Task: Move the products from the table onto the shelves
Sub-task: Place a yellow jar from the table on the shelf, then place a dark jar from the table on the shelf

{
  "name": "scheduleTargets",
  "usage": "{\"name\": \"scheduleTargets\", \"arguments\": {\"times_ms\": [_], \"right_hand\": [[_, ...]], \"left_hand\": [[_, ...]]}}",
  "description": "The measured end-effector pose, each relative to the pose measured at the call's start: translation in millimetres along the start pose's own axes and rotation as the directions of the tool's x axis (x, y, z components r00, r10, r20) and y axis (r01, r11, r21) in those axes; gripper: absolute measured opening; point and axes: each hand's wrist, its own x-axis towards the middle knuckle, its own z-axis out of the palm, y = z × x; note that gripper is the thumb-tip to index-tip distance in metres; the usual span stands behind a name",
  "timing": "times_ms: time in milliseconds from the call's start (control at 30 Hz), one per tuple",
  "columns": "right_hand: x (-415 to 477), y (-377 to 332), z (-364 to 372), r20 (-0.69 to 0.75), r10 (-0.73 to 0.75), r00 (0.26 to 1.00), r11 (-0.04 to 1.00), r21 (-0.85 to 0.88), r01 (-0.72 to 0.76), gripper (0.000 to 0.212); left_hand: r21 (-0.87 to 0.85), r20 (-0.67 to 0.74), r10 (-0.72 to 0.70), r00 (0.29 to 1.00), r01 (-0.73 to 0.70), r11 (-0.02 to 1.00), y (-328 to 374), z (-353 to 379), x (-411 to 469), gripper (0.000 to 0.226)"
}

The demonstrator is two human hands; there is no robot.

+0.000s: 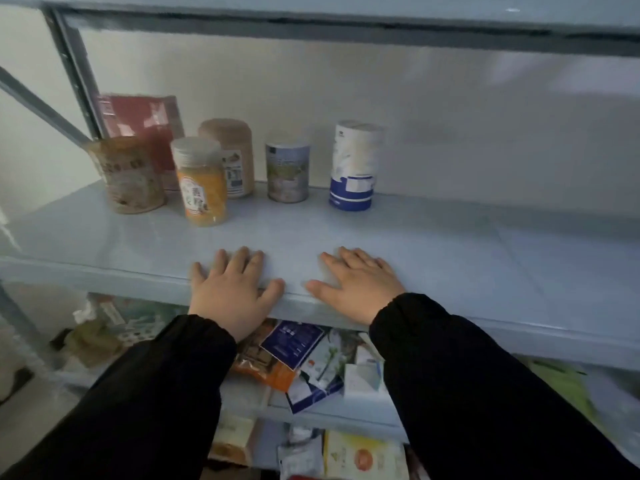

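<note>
A pale blue-grey metal shelving unit stands against a plain white wall in dim light. I face its middle shelf, with the underside of the upper shelf running across the top of the view.

My left hand and my right hand lie palm down on the front edge of the middle shelf, near each other but apart. The fingers of both hands are straight and slightly spread, flat on the surface, holding nothing. Black sleeves cover both arms to the wrists.

The products stand upright at the back left of the same shelf, well apart from my hands. A red box leans against the wall in the corner. In front of it stands a tan can. Just right of that is an orange jar with a clear lid, the item nearest the front. Behind the jar stands a beige canister. Further right stands a grey-blue tin, and apart from it a taller white canister with a blue band at its base. The labels are too blurred to read.

Below my wrists, the lower shelf holds a loose pile of packets, among them a dark blue packet lying over an orange packet, with a white box beside them. Lower down is a pale yellow box.
</note>
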Motion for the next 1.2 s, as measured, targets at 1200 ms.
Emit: {"name": "scheduleTargets", "arguments": {"times_ms": [1200], "right_hand": [[-860.0,276.3,164.4,0.326,0.933,-0.15,-0.29,0.44,-0.85,0.065]], "left_hand": [[-0.574,0.374,0.856,-0.356,-0.814,-0.089,742.5,108.9,-548.3,0.036]]}}
